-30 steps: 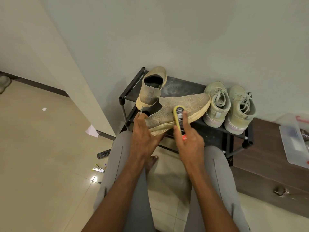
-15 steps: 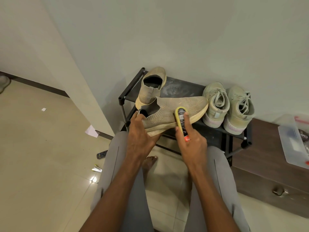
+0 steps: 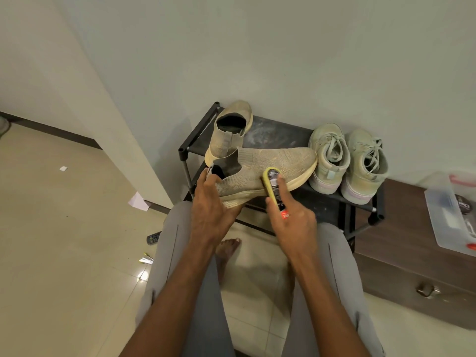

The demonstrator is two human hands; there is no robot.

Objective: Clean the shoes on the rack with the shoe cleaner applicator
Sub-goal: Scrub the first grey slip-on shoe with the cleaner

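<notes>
The shoe cleaner applicator (image 3: 274,190) has slid a little along the flank of the knit slip-on shoe (image 3: 268,171) since a second ago, moving toward the toe, while the shoe itself has barely shifted. A seated person holds the shoe on its side over the front edge of the black shoe rack (image 3: 273,136): the left hand (image 3: 210,202) grips it at the heel and sole, fingers curled under, and the right hand (image 3: 292,220) clamps the applicator, index finger laid along its back, pressing the yellow sponge head against the upper just above the midsole. The two hands are apart, one at each end of the shoe. Its mate (image 3: 229,130) stands toe to the wall at the rack's back left corner, and a pair of lace-up sneakers (image 3: 347,161) sits along the right edge, untouched. The knit upper looks soft and likely to give under the sponge, so the firmer heel and sole appear the sound place to hold it; the shoe seems light enough for one hand. The applicator's plastic body looks rigid and smooth, best held round its middle. A clear plastic box (image 3: 448,215) rests on a brown cabinet (image 3: 407,256) to the right.
</notes>
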